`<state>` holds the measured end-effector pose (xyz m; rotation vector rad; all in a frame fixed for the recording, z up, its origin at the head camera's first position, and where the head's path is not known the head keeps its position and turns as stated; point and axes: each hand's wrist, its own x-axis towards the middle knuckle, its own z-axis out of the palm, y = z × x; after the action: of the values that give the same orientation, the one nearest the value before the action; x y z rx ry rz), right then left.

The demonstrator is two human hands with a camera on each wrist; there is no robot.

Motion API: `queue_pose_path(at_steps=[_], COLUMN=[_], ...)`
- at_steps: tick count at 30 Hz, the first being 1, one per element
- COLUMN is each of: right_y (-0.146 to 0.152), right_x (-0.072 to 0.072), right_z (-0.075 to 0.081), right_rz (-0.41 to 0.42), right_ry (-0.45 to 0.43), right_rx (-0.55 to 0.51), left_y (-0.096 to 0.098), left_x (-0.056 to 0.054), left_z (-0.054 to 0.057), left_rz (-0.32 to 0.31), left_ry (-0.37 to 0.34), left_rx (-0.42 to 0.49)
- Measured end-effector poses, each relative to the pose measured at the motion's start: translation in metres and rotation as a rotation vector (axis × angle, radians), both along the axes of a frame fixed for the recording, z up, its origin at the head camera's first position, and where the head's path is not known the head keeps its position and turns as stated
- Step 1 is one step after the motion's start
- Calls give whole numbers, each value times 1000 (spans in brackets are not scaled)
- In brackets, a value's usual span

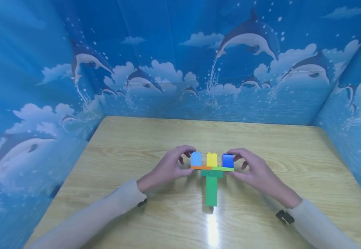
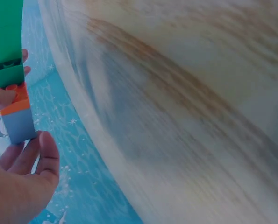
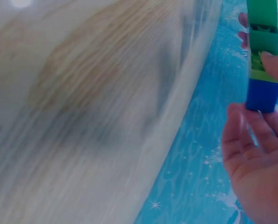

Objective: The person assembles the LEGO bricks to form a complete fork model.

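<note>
A toy brick build stands between both hands in the head view. Its stem is a green column (image 1: 211,192) under a wider green brick (image 1: 212,173). Across that lie an orange plate (image 1: 199,167) at left and a lime green plate (image 1: 225,169) at right. On top sit a light blue brick (image 1: 196,159), a yellow brick (image 1: 212,160) and a dark blue brick (image 1: 228,160), with gaps between them. My left hand (image 1: 171,166) pinches the light blue brick and orange plate, thumb below. On the other end, my right hand (image 1: 255,171) pinches the dark blue brick and lime plate.
The build is over a wood-grain table (image 1: 130,138). Blue curtains (image 1: 168,52) printed with dolphins and clouds rise behind the table and along its sides. Dark straps (image 1: 284,217) show at the sleeve cuffs.
</note>
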<state>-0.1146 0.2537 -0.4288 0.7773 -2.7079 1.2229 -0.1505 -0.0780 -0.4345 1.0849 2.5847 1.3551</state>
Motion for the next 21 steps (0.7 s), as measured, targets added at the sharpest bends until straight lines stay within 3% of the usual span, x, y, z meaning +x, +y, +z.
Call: queue_pose_path(at_steps=[7,12,21], right_y=[3,4,-1], right_x=[-5,-7,-9], right_z=[-4,-10,-25], right_rz=[-15,-20,-14], right_ry=[-131,-263,-344], right_rx=[57,78,56], left_y=[6,11,10], left_x=[-5,-8,-8], left_z=[-9,-16,-19], left_rz=[50,53,75], left_ry=[-207,-285,-343], left_rx=[-90,-120,-182])
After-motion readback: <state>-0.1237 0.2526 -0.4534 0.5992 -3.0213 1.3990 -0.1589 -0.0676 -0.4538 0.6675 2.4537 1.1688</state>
